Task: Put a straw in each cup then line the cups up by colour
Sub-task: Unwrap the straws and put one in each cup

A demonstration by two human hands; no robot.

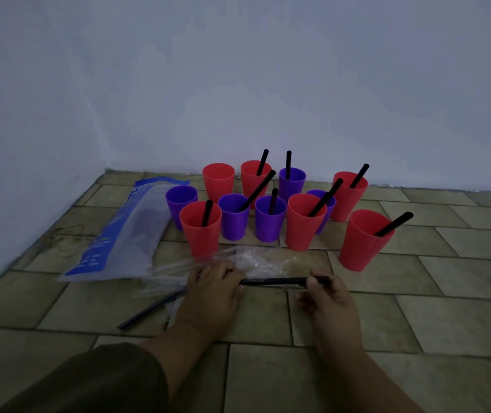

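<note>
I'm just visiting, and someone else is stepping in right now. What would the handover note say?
Left hand and right hand: both hold one black straw, level between them.
Cups: red and purple mixed in a cluster by the wall.
Done: eight cups hold a straw.
Left: the back-left red cup and far-left purple cup have none; the half-hidden purple cup seems empty too. A spare straw lies on the floor. Then line them up by colour.
</note>
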